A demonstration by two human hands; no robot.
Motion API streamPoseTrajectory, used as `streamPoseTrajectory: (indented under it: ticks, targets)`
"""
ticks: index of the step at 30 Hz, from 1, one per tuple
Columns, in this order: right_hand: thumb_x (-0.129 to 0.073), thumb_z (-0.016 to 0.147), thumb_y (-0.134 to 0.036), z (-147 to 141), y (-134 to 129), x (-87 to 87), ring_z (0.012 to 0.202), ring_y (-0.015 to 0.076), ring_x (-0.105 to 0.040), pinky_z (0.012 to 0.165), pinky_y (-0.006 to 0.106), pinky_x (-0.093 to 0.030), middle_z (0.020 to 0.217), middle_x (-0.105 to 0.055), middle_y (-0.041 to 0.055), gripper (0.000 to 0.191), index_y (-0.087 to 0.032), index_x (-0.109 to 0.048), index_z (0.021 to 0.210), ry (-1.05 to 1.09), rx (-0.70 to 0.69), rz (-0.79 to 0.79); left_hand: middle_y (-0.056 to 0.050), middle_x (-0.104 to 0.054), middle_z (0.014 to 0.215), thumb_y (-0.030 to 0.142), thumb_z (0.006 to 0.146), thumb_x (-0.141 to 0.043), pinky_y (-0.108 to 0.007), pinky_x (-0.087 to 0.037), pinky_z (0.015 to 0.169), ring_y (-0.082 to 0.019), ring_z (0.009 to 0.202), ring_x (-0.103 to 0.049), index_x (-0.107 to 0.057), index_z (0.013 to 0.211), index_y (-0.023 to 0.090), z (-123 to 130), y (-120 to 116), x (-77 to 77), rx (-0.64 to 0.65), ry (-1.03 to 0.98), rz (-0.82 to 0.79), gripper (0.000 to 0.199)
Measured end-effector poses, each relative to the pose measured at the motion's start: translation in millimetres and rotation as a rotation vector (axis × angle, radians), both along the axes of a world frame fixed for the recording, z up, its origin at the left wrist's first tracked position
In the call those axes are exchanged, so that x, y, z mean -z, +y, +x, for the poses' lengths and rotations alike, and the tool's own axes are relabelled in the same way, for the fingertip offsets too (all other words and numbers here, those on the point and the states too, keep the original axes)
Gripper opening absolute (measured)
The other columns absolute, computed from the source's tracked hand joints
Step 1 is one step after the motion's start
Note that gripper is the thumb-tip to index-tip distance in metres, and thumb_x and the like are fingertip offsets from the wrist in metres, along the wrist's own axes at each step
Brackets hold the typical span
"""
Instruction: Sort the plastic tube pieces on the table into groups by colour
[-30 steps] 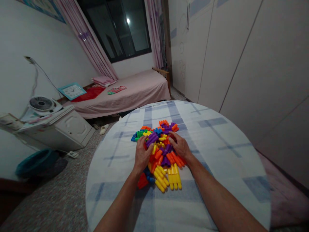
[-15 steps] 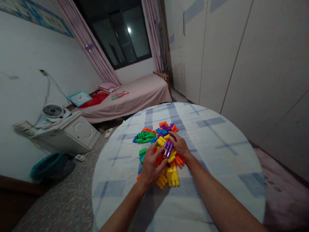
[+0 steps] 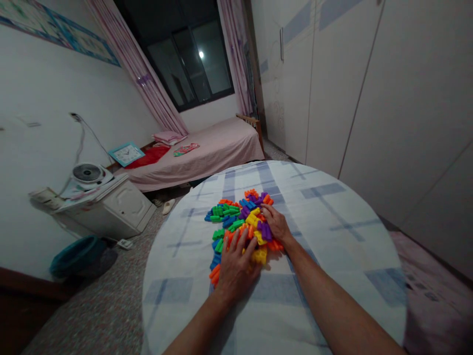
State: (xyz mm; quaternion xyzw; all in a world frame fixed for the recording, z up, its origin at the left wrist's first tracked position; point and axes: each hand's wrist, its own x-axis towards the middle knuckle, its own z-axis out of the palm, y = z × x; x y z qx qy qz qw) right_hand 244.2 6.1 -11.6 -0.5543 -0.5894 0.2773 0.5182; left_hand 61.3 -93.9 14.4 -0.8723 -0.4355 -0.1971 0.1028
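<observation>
A heap of plastic toy building blocks with peg-like prongs lies on the round table. My left hand [image 3: 237,264] rests palm down on its near side, fingers spread over orange blocks, with a yellow block [image 3: 259,255] showing beside the fingers. At the heap's right edge my right hand [image 3: 277,224] has its fingers stretched and slightly bent, touching the blocks next to a purple block [image 3: 264,230]. Green blocks [image 3: 224,211] lie at the heap's far left, and blue blocks [image 3: 215,260] sit left of my left hand. Both palms hide some pieces.
A blue-and-white checked cloth [image 3: 325,231] covers the table. Beyond it stand a bed [image 3: 221,143] with pink bedding and a white wardrobe [image 3: 332,88]. To the left are a small white cabinet [image 3: 127,207] with a fan [image 3: 87,172] on it and a teal bin [image 3: 76,254].
My left hand has come nearer and flattened over the near yellow blocks, which it now mostly covers. The purple block between my hands has shifted right, beside my right hand. The view has tilted slightly.
</observation>
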Motion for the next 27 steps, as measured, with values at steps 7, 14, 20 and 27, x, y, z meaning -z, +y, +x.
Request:
streamPoseTrajectory:
  ticks: [7,14,20,27]
  targets:
    - [-0.037,0.088,-0.036,-0.2,-0.8,-4.1,0.097,0.0187,-0.062,0.089,0.033,-0.045,0.106,-0.068,0.0037,0.035,-0.023,-0.062,0.109,0.014,0.034,-0.023,-0.01,-0.046,0.135,0.024,0.077,-0.059,-0.042,-0.042,0.098,-0.026,0.121,-0.047,-0.051,0.124,0.022,-11.0,53.2,-5.6,-0.09,-0.21,-0.048,0.048]
    - [-0.036,0.088,-0.036,-0.6,-0.9,-2.8,0.098,0.0188,-0.062,0.089,0.033,-0.044,0.104,-0.068,0.0054,0.036,-0.021,-0.06,0.11,0.022,0.027,-0.013,-0.006,-0.06,0.111,0.036,0.086,-0.05,-0.032,-0.048,0.087,-0.02,0.102,-0.058,-0.06,0.113,0.023,-25.1,98.3,-24.3,-0.248,-0.294,-0.082,0.032]
    - [-0.037,0.088,-0.038,-0.8,0.0,-0.6,0.095,0.0185,-0.062,0.087,0.032,-0.045,0.103,-0.068,0.0051,0.036,-0.021,-0.061,0.109,0.024,0.021,-0.027,-0.01,-0.06,0.115,0.043,0.088,-0.041,-0.037,-0.043,0.093,-0.025,0.108,-0.055,-0.06,0.116,0.021,-46.6,156.6,-39.8,-0.483,-0.222,-0.056,0.04]
    - [-0.038,0.088,-0.036,-2.5,-1.0,-0.5,0.096,0.0182,-0.062,0.086,0.031,-0.045,0.103,-0.068,0.0043,0.033,-0.022,-0.061,0.108,0.029,0.053,-0.022,-0.012,-0.054,0.131,0.053,0.082,-0.047,-0.037,-0.038,0.1,-0.027,0.122,-0.048,-0.055,0.121,0.017,-50.2,209.9,-34.2,-0.454,-0.197,-0.519,0.054]
